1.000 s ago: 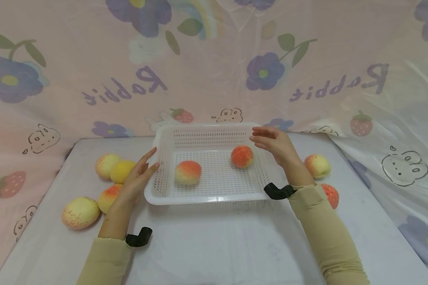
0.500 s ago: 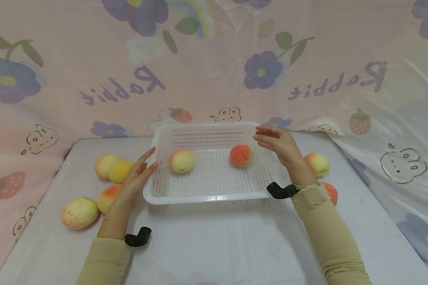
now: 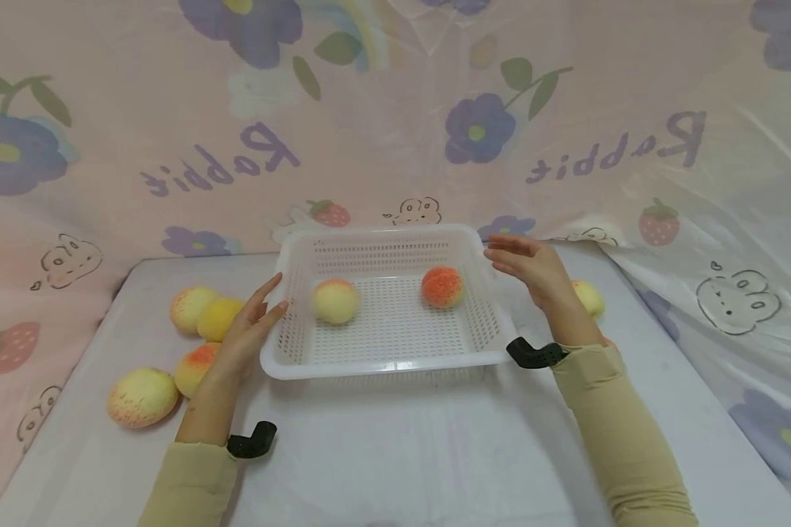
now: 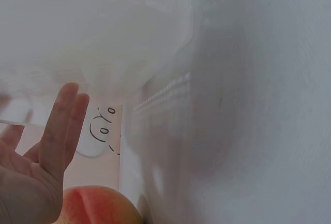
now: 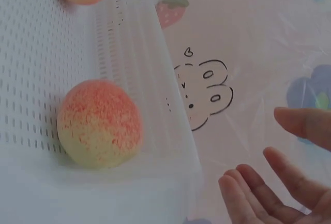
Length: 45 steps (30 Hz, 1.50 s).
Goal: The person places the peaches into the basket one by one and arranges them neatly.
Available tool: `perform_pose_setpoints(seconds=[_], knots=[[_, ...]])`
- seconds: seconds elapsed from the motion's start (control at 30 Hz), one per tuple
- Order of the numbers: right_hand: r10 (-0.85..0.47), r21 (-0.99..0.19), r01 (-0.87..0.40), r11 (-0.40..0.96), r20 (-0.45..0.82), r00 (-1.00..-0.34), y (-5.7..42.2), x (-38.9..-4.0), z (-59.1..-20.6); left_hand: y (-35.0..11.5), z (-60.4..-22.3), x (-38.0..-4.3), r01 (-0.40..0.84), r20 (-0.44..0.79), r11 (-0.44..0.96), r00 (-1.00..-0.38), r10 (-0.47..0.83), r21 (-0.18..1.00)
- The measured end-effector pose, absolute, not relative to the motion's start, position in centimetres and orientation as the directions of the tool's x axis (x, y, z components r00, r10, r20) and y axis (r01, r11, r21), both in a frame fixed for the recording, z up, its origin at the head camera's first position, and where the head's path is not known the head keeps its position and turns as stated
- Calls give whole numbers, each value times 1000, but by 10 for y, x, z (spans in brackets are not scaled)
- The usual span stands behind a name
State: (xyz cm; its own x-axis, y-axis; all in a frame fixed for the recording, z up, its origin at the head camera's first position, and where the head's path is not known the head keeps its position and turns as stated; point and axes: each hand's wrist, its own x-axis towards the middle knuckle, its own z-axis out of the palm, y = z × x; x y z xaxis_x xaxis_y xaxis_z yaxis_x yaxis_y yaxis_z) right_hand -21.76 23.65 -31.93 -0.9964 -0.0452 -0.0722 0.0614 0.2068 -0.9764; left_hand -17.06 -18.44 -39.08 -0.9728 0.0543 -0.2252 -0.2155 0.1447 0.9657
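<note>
A white perforated plastic basket [image 3: 405, 362] sits mid-table in the head view. Inside it lie a pale yellow peach [image 3: 336, 301] on the left and a red-speckled peach [image 3: 442, 287] on the right. My left hand [image 3: 240, 340] has straight fingers, their tips right at the basket's left rim. In the left wrist view, two extended fingers [image 4: 62, 125] overlap the basket's side, with a peach [image 4: 101, 206] below. Beyond the right rim, my right hand [image 3: 532, 274] is raised with relaxed fingers. The right wrist view shows these fingers [image 5: 295, 182] apart from the basket, holding nothing.
Left of the basket, a yellow fruit [image 3: 219, 319] and several peaches [image 3: 143, 397] lie on the white table [image 3: 395, 454]. Another peach [image 3: 589, 298] is partly hidden behind the right arm. A patterned curtain [image 3: 382, 132] hangs behind the basket.
The pale peach in the basket has rolled left and slightly back, its yellow side now showing. My right hand has drifted right, away from the rim. The left hand stays at the left rim.
</note>
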Motion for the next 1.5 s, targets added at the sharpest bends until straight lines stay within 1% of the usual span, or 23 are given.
perform_pose_setpoints(seconds=[0.13,0.27,0.4,0.5,0.63,0.73,0.8,0.97,1.13,1.2,1.33,1.43,1.5], knots=[[-23,-977,64,201,-70,-997,244,-216,-320,-186,-391,-170,-217,-226,141,-973,52,966],[19,-968,73,241,-70,-997,251,-213,-322,-186,-391,-169,-211,-220,139,-974,52,968],[54,-953,107,284,-96,-994,259,-211,-325,-186,-391,-168,-208,-217,137,-975,53,969],[60,-953,113,281,-100,-993,266,-209,-327,-186,-390,-168,-209,-218,141,-975,50,968],[53,-975,62,215,-52,-997,274,-208,-332,-185,-389,-167,-218,-226,140,-973,49,966],[59,-981,22,190,-12,-998,281,-207,-335,-185,-389,-168,-215,-224,140,-973,51,967],[73,-979,15,203,0,-997,286,-206,-336,-185,-389,-168,-211,-220,142,-974,52,967],[120,-959,66,275,-34,-992,298,-204,-337,-185,-391,-169,-213,-224,154,-973,55,965],[165,-960,109,260,-67,-984,308,-203,-339,-185,-392,-171,-209,-221,170,-974,58,963],[199,-953,137,270,-84,-976,311,-202,-340,-185,-392,-172,-207,-220,170,-974,60,963],[283,-922,195,336,-99,-954,315,-201,-343,-185,-391,-172,-206,-220,169,-974,63,964],[342,-929,207,307,-95,-935,317,-200,-346,-184,-390,-172,-208,-221,166,-973,64,964],[383,-950,197,241,-94,-919,319,-200,-347,-184,-389,-172,-212,-225,169,-972,61,963]])
